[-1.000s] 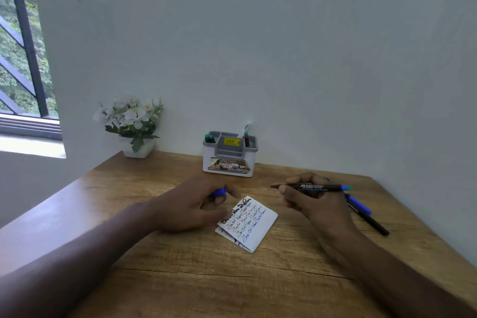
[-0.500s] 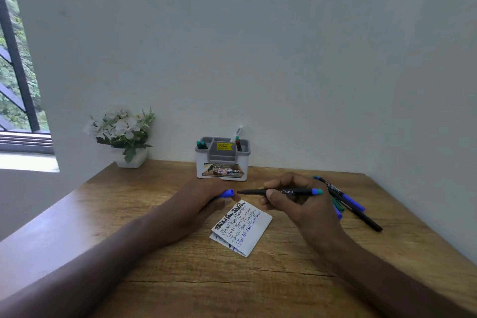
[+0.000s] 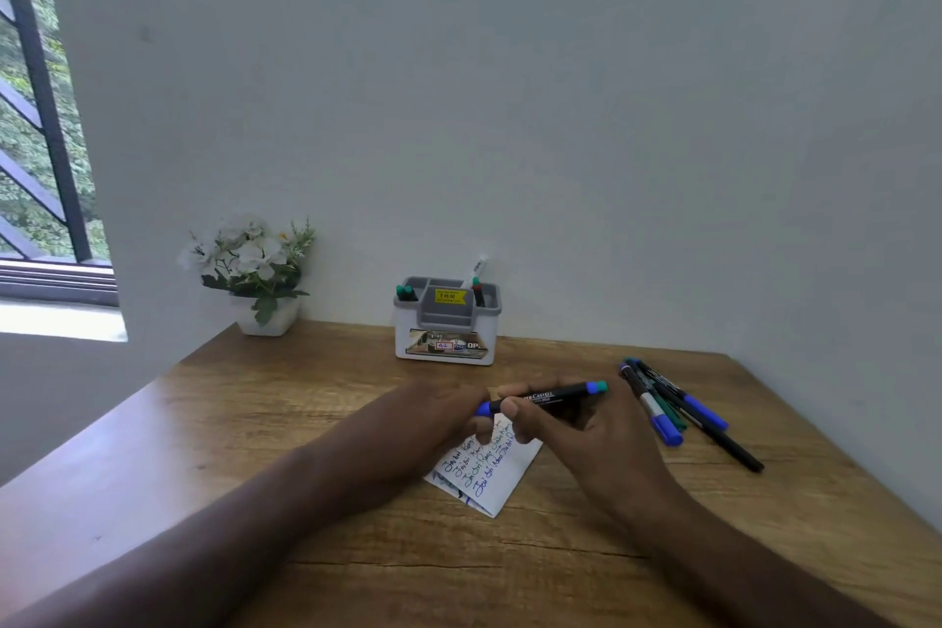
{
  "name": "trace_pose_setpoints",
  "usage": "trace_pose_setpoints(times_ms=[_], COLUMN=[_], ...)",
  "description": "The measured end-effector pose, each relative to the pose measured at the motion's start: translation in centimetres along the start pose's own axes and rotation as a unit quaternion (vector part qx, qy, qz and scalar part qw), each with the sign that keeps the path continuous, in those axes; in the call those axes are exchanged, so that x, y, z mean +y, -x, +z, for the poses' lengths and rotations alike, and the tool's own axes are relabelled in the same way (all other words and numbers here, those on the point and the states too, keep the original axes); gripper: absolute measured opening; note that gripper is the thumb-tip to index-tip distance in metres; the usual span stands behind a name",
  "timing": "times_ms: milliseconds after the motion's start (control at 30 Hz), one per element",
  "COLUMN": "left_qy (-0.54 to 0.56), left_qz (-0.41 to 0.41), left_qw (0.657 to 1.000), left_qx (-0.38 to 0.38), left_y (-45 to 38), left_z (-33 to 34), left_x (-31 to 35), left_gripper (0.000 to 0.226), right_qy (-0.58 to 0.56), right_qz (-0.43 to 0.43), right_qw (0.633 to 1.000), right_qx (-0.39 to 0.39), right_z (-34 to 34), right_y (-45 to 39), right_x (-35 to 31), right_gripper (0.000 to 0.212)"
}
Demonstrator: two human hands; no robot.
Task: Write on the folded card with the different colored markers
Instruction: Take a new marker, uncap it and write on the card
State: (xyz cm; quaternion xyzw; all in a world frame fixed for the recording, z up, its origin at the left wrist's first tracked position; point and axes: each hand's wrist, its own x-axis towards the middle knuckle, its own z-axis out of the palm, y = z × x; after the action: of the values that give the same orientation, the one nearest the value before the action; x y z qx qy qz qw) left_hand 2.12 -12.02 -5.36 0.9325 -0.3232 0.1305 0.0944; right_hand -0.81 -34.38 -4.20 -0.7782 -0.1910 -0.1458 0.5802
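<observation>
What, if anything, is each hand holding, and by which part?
The right hand grips the black marker on its barrel, near the writing end. The left hand pinches the blue cap at that end.

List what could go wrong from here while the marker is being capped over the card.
1. The marker is held directly above the folded card; a slipped tip could streak the writing.
2. The left hand and right hand lie over inked lines; smudging is possible.
3. The loose markers lie near the right forearm and could roll.

Wooden desk [image 3: 204,423], white walls [image 3: 509,92], window [image 3: 35,117] left
</observation>
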Motion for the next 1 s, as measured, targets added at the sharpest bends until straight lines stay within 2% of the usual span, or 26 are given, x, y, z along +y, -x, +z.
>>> trace_pose_setpoints(times_ms=[100,233,300,367,433,500,533,600,667,767,867,933,1000], left_qy=[0.011,0.037,0.021,0.005,0.014,0.052,0.081,0.137,0.142,0.181,0.087,0.083,0.104], left_qz=[0.014,0.011,0.008,0.016,0.012,-0.013,-0.041,-0.095,-0.136,-0.187,-0.234,-0.260,-0.281], left_qw=[0.999,0.997,0.995,0.990,0.984,0.970,0.956,0.923,0.905,0.899,0.941,0.946,0.940], left_qx=[0.041,0.063,0.096,0.139,0.176,0.238,0.280,0.346,0.377,0.353,0.227,0.175,0.163], left_y=[-0.2,-0.3,-0.5,-0.9,-1.6,-3.3,-4.3,-6.5,-9.0,-12.6,-15.1,-15.8,-16.1], left_z=[0.5,1.1,1.1,1.2,1.2,0.6,-0.4,-3.1,-5.9,-8.3,-7.8,-6.5,-5.7], left_x=[0.5,0.6,0.4,0.4,0.1,-1.2,-1.8,-2.9,-3.8,-4.9,-5.8,-6.4,-6.8], left_gripper=[0.010,0.006,0.022,0.034,0.037,0.026,0.017,0.012,0.013,0.017,0.015,0.017,0.024], right_qy=[0.019,0.043,0.077,0.111,0.126,0.123,0.131,0.177,0.221,0.249,0.259,0.279,0.311], right_qz=[-0.008,-0.024,-0.041,-0.059,-0.062,-0.067,-0.063,-0.056,-0.041,-0.024,-0.015,-0.016,-0.021], right_qw=[1.000,0.999,0.996,0.991,0.989,0.989,0.988,0.981,0.972,0.965,0.962,0.957,0.947], right_qx=[0.004,0.016,0.025,0.036,0.040,0.044,0.052,0.060,0.061,0.077,0.083,0.079,0.080], right_z=[0.4,0.6,0.8,0.9,0.8,0.0,-0.5,-1.2,-1.8,-2.5,-3.1,-3.4,-3.8], right_y=[-0.1,-0.2,-0.3,-0.5,-0.6,-0.9,-1.2,-1.8,-2.3,-3.1,-3.5,-3.7,-3.9], right_x=[-0.1,-0.2,-0.2,0.2,0.1,0.2,0.5,1.2,1.9,2.3,2.5,2.7,3.0], right_gripper=[0.018,0.018,0.006,0.012,0.027,0.048,0.051,0.043,0.035,0.030,0.026,0.025,0.021])
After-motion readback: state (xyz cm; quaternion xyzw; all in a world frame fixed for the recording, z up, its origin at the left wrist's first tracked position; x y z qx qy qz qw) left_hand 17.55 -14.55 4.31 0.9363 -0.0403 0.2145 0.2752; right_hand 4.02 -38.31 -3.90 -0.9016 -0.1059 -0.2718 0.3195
